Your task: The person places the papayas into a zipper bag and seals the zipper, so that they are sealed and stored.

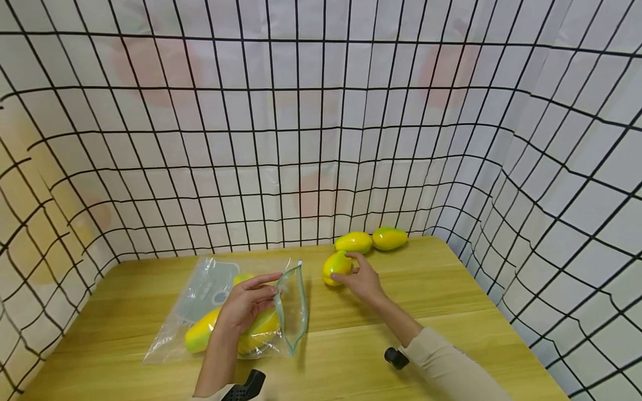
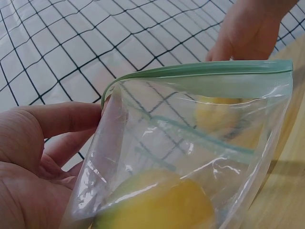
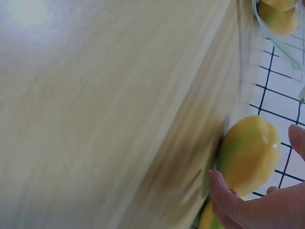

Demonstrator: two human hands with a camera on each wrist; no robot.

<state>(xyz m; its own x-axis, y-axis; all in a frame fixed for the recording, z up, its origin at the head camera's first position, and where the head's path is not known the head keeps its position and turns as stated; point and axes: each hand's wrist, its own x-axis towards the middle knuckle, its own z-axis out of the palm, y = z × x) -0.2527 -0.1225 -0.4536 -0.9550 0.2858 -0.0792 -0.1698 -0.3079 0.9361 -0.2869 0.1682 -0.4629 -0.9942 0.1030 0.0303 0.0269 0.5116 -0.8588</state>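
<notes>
My left hand point(image 1: 246, 303) holds a clear zip bag point(image 2: 128, 124) by its green-edged mouth, with the fingertips at the rim. The mouth gapes toward the right. Inside the bag lie several yellow-green mangoes point(image 1: 202, 331), partly covered by the left hand and forearm. My right hand point(image 1: 365, 281) is around another mango point(image 3: 250, 152), thumb in front of its lower side and a finger near its top. In the right wrist view a gap shows between the upper finger and this mango.
Two more mangoes, one nearer point(image 1: 353, 243) and one to its right point(image 1: 390, 239), lie at the table's back edge by the netting. Black netting point(image 1: 311, 133) over a pale sheet surrounds the wooden table point(image 1: 421, 301) at the back and sides.
</notes>
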